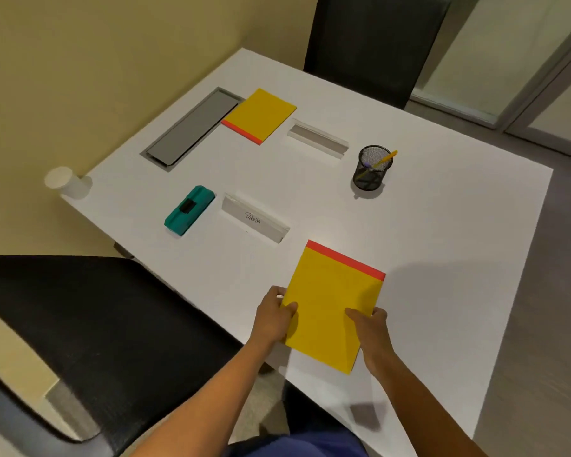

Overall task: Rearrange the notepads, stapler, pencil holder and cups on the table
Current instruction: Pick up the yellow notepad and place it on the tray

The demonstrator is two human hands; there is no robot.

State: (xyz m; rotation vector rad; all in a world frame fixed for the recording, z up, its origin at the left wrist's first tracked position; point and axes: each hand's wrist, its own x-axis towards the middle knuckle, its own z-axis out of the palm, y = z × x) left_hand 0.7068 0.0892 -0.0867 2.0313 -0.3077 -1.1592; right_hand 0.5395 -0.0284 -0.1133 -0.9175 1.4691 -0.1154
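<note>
I have the near yellow notepad (332, 305) in both hands at the front edge of the white table (459, 258), its red binding strip turned away from me. My left hand (274, 316) pinches the left edge, thumb on top and fingers curled under; my right hand (370, 328) grips the lower right edge the same way. The hands sit apart, one on each side of the pad, and I cannot tell whether the pad lies flat on the table or is tilted a little off it.

So the step in hand is placing this notepad. The second yellow notepad (259, 115) lies far across the table, just beside the grey cable tray lid (192, 127). The teal stapler (189, 209) sits to the left next to a nameplate marked PANDA (254, 221), and a second nameplate (317, 138) lies further back. The black mesh pencil holder (371, 169), with a yellow pencil in it, stands well to the right. One white cup (67, 183) lies on its side at the far left corner, partly over the edge.

Next I judge I need to set the pad squarely, let go with both hands, then reach for another item; the cup at the corner looks the riskiest, since it could roll off
</note>
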